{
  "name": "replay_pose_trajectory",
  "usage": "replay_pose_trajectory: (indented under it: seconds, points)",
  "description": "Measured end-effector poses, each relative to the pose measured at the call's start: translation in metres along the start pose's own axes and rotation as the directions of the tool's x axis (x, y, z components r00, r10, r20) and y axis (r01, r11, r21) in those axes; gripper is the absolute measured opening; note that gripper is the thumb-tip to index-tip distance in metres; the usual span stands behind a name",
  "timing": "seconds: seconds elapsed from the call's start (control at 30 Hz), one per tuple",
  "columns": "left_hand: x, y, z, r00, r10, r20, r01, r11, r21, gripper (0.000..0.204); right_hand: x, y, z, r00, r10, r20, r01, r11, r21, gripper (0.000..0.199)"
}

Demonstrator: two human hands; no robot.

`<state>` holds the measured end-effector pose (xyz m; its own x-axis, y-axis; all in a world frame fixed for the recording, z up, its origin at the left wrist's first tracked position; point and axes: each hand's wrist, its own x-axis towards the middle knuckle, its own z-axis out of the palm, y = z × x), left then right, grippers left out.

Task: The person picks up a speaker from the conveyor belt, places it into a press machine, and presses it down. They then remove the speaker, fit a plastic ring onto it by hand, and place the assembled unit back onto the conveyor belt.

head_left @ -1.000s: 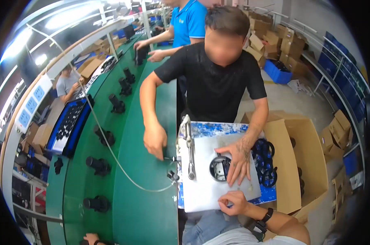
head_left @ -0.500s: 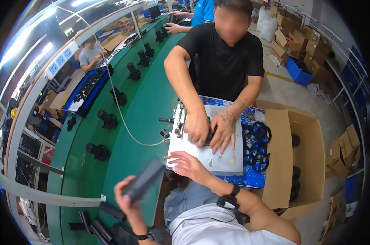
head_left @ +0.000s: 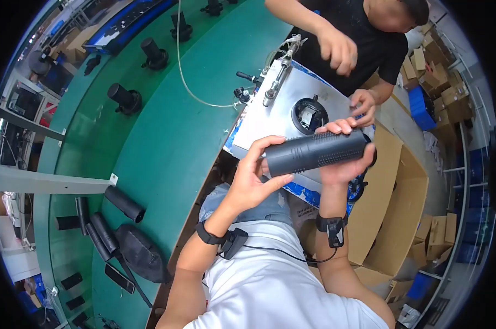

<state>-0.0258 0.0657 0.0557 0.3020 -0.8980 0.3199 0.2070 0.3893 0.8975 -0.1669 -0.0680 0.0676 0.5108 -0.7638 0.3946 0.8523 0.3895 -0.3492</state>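
A black perforated plastic cylinder [head_left: 316,153] lies sideways across both my hands, over the near edge of a metal-topped work plate. My left hand [head_left: 252,178] is closed round its left end, with the thumb beneath. Around the right end, my right hand [head_left: 341,164] is closed, fingertips over the top. Just beyond the cylinder, a round black part [head_left: 310,115] with a ring and a squarish centre rests on the metal plate [head_left: 283,112]. A co-worker's one hand [head_left: 338,50] is raised above the plate; the other hand [head_left: 365,104] is near my right fingers.
A metal clamp device [head_left: 281,77] with a hose stands on the plate's left side. Black cylinders [head_left: 103,233] and a dark pouch [head_left: 143,253] lie on the green bench at left. Upright black parts [head_left: 124,98] line the belt. An open carton [head_left: 393,203] stands right.
The cylinder has come from the lower left, where only my left hand held it, to over the plate. My right hand has joined it. The co-worker's hands have lifted, uncovering the round part.
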Motion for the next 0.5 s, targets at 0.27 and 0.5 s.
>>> replay_pose_trajectory:
  seconds: [0.27, 0.5]
  points:
    - [0.026, -0.026, 0.007, 0.697, -0.652, 0.298, 0.711, 0.682, -0.171, 0.075, 0.019, -0.034, -0.016, 0.906, 0.126, 0.405, 0.006, 0.951, -0.309, 0.082]
    - [0.026, -0.046, -0.001, 0.914, -0.405, -0.036, 0.398, 0.91, -0.115, 0.039, 0.065, -0.06, -0.02, 0.957, -0.258, 0.131, 0.275, 0.677, -0.682, 0.046]
